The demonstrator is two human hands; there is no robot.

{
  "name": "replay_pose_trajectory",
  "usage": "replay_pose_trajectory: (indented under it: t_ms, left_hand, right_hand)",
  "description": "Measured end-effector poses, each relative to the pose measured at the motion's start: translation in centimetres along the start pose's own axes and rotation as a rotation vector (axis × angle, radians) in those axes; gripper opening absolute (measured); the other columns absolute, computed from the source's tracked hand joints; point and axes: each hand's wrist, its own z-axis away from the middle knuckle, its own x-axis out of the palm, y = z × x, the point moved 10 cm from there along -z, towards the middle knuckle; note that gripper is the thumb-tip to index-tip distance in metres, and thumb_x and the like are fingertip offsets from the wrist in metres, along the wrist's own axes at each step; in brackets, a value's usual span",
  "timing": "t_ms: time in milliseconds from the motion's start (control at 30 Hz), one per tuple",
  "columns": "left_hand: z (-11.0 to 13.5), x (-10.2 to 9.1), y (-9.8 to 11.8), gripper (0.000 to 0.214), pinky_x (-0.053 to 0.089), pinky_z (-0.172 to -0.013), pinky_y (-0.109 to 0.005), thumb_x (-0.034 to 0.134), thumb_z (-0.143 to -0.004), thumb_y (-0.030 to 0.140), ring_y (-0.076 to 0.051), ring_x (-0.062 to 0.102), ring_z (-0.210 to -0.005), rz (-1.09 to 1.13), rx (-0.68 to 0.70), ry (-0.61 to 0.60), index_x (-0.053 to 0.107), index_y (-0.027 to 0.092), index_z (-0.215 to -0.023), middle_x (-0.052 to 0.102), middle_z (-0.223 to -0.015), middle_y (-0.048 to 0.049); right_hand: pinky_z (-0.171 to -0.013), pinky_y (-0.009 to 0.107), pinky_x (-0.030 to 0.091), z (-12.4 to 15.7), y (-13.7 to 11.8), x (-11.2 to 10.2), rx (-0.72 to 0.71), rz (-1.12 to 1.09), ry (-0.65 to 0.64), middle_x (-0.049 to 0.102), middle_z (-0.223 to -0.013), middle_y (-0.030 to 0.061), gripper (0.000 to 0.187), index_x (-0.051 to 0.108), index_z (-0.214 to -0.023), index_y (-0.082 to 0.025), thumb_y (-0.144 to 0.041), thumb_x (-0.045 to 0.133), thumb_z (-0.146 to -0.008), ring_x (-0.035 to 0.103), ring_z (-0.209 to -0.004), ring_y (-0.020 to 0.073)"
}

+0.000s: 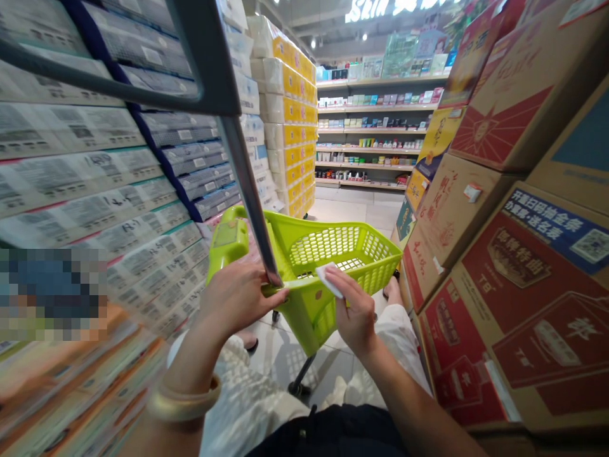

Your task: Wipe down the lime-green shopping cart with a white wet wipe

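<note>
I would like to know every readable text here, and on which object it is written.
"Skin": lit sign overhead; its rest is unclear.
"郎牌特曲": red-and-brown carton, right.
Only partly legible: blue label.
Too blurred or small: white packs at left, shelf products.
Green cart: no readable text.

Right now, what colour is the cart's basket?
The basket is lime green, seen best in the head view.
</note>
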Motion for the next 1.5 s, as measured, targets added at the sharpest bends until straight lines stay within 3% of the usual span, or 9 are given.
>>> replay_pose_trajectory:
  t_ms: [133,300,567,733,833,933,1033,1233,1500]
  left_hand:
    - [0.3,-0.3,0.4,0.032,0.046,-0.069,-0.031,0.056,-0.082,0.055,-0.023,0.068,-0.082,0.008,0.045,0.033,0.078,0.031,-0.083,0.076,-0.089,-0.0021]
    - [0.6,-0.3,0.3,0.031,0.045,-0.068,-0.031,0.057,-0.082,0.055,-0.023,0.068,-0.08,0.023,0.041,0.01,0.078,0.032,-0.083,0.076,-0.085,-0.0003]
    - [0.6,-1.3,-0.3,0.036,0.047,-0.071,-0.033,0.05,-0.087,0.054,-0.023,0.067,-0.086,0.133,0.085,0.064,0.075,0.028,-0.088,0.075,-0.095,-0.003]
    - [4.0,-6.7,-0.7,0.028,0.046,-0.097,-0.043,0.056,-0.085,0.042,-0.027,0.06,-0.105,0.232,0.032,0.649,0.062,0.023,-0.103,0.067,-0.107,-0.0082]
    - [6.7,-8.0,2.5,0.03,0.049,-0.094,-0.04,0.061,-0.082,0.029,-0.025,0.06,-0.104,0.286,0.127,0.908,0.053,0.023,-0.11,0.062,-0.11,-0.0091]
    - [4.7,-5.4,7.8,0.026,0.051,-0.09,-0.034,0.053,-0.086,0.022,-0.022,0.061,-0.103,0.336,0.373,0.63,0.054,0.021,-0.112,0.063,-0.109,-0.0092]
    - [1.3,-1.8,10.1,0.029,0.05,-0.091,-0.035,0.045,-0.088,0.018,-0.022,0.061,-0.103,0.265,0.372,0.325,0.056,0.018,-0.115,0.064,-0.111,-0.0106]
    - [-2.9,2.5,9.5,0.025,0.048,-0.085,-0.039,0.047,-0.087,0.023,-0.028,0.063,-0.098,-0.052,0.179,0.04,0.065,0.014,-0.102,0.068,-0.101,-0.0138]
    - [-3.2,5.7,8.3,0.035,0.047,-0.082,-0.041,0.046,-0.088,0.03,-0.031,0.07,-0.088,-0.2,0.106,-0.179,0.075,0.011,-0.085,0.075,-0.085,-0.0185]
  right_hand:
    - [-0.109,0.04,0.049,-0.3,-0.9,3.9,-0.062,-0.013,-0.202,0.069,-0.125,0.0059,0.05,0.061,-0.13,-0.026,-0.003,0.038,-0.092,0.058,-0.126,0.0181]
    - [-0.105,0.041,0.052,0.1,1.6,3.2,0.049,0.138,-0.14,0.071,-0.117,0.0079,0.05,0.065,-0.125,-0.024,-0.002,0.038,-0.088,0.062,-0.121,0.0204]
    - [-0.107,0.038,0.05,0.0,-0.1,4.4,-0.014,0.056,-0.227,0.07,-0.121,0.0078,0.046,0.064,-0.125,-0.022,-0.004,0.039,-0.09,0.061,-0.122,0.0192]
    - [-0.103,0.045,0.052,0.9,3.9,1.2,0.113,0.226,-0.087,0.073,-0.114,0.0097,0.049,0.068,-0.12,-0.021,-0.002,0.039,-0.086,0.064,-0.118,0.024]
    - [-0.106,0.042,0.05,0.9,2.7,2.2,0.069,0.148,-0.143,0.071,-0.12,0.0067,0.05,0.065,-0.125,-0.025,-0.003,0.04,-0.087,0.062,-0.121,0.0211]
    - [-0.107,0.041,0.05,0.9,1.8,3.4,0.012,0.09,-0.212,0.07,-0.123,0.0058,0.044,0.064,-0.125,-0.026,-0.007,0.043,-0.09,0.061,-0.122,0.0202]
    - [-0.105,0.044,0.051,1.1,3.9,2.4,0.088,0.166,-0.14,0.072,-0.117,0.0067,0.044,0.067,-0.12,-0.025,-0.006,0.042,-0.089,0.063,-0.119,0.0221]
    - [-0.106,0.042,0.05,1.5,5.1,1.9,0.096,0.151,-0.132,0.072,-0.117,0.0068,0.046,0.068,-0.119,-0.024,-0.004,0.043,-0.086,0.063,-0.119,0.0215]
    - [-0.104,0.043,0.052,1.6,6.6,1.1,0.153,0.196,-0.084,0.073,-0.114,0.0077,0.049,0.07,-0.116,-0.023,-0.001,0.041,-0.083,0.064,-0.118,0.0224]
